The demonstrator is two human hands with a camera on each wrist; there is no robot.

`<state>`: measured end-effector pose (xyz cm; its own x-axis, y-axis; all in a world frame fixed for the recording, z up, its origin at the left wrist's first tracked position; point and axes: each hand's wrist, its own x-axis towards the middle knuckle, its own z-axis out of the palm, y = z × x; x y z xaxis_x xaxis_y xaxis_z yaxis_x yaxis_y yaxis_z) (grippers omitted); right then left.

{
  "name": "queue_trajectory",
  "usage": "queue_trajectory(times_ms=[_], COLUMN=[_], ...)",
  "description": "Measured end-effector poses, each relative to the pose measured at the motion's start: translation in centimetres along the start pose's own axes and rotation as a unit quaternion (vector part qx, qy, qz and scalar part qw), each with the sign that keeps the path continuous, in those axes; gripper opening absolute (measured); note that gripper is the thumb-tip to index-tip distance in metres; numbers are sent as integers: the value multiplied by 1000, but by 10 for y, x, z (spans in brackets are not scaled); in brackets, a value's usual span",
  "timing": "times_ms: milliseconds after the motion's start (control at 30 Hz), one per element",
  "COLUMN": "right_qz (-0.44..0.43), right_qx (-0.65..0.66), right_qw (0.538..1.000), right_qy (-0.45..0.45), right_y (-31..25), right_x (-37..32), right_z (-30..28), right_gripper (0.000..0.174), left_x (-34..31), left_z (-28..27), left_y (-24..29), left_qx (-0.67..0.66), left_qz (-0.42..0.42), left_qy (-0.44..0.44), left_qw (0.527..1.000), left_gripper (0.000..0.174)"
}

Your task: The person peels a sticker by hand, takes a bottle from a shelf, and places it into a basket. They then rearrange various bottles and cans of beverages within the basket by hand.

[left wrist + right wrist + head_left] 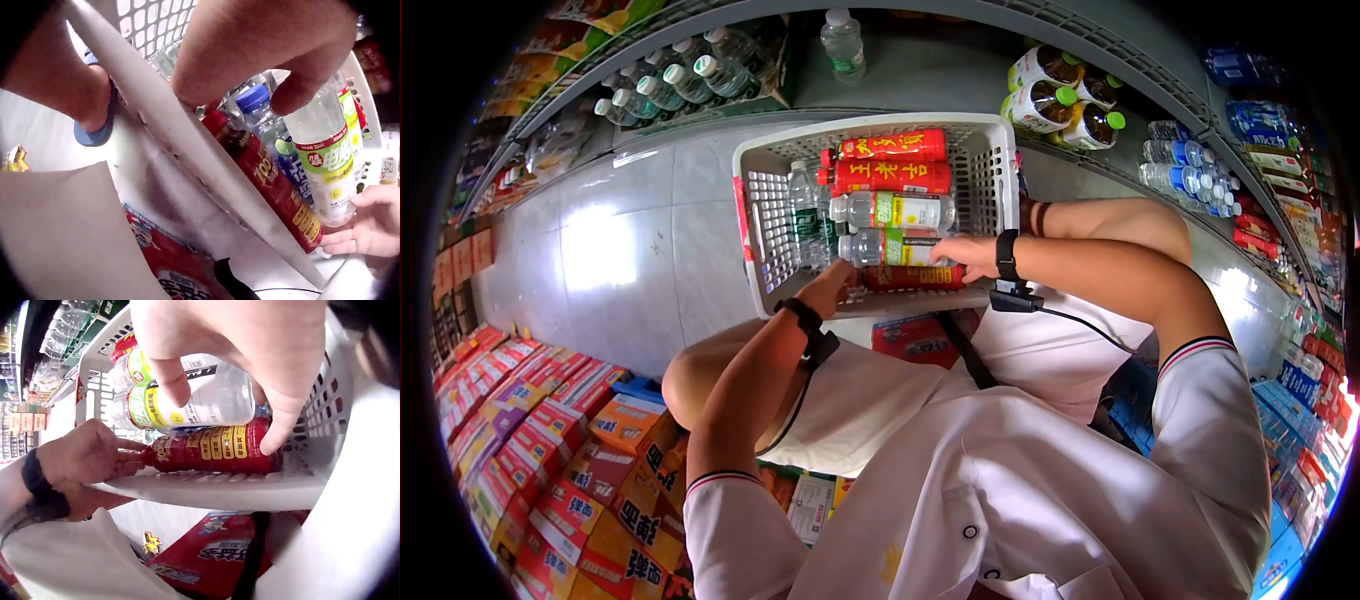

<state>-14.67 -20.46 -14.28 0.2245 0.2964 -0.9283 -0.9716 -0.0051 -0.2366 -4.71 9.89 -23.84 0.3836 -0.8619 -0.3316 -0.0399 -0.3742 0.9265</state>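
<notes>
A white plastic basket (875, 127) in front of the person holds several bottles lying down. A red bottle with yellow print (212, 449) lies along its near wall. My left hand (830, 288) reaches over that wall, fingers at the red bottle's neck, which they partly hide. At the base end, my right hand (968, 255) holds the red bottle, its thumb (279, 434) on the side. One right finger crosses a clear bottle with a green-and-white label (323, 169) beside it. Between the two, a blue-capped bottle (253, 100) shows lower down.
More red bottles (892, 177) and a green-labelled water bottle (805, 210) lie in the basket. Shelves of bottled drinks (690, 80) stand ahead, with a single water bottle (843, 45) on one. Stacked cartons (615, 480) are at the left, on the grey tiled floor (700, 250).
</notes>
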Motion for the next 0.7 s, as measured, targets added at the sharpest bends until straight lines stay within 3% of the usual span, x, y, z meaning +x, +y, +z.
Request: queue_trajectory(times_ms=[67,133,233,400,500,533,600,700], right_qz=[-6,-4,-5,1,5,-1,-9,-12], right_qx=[-15,-36,-51,-39,-27,-28,-20,-3], right_qw=[1000,999,998,996,993,992,994,998], right_qy=[0,14,32,76,118,119,105,64], right_y=[5,7,5,11,24,28,29,25], right_x=[9,10,4,12,29,33,34,30], right_z=[-2,-2,1,2,3,1,0,1], right_gripper=[85,81,77,70,72,72,67,53], left_x=[6,6,3,-3,-6,2,23,19], left_z=[2,5,6,3,4,6,8,0], left_y=[-21,-35,-39,-19,17,41,82,79], left_qx=[-191,-293,-291,-158,-156,-178,-213,-175], left_qz=[-195,-285,-234,-54,-129,-233,-430,-385], left_qy=[8,11,7,-20,-12,45,157,149], left_qw=[962,913,927,986,979,955,863,894], left_gripper=[11,10,9,10,34,42,58,79])
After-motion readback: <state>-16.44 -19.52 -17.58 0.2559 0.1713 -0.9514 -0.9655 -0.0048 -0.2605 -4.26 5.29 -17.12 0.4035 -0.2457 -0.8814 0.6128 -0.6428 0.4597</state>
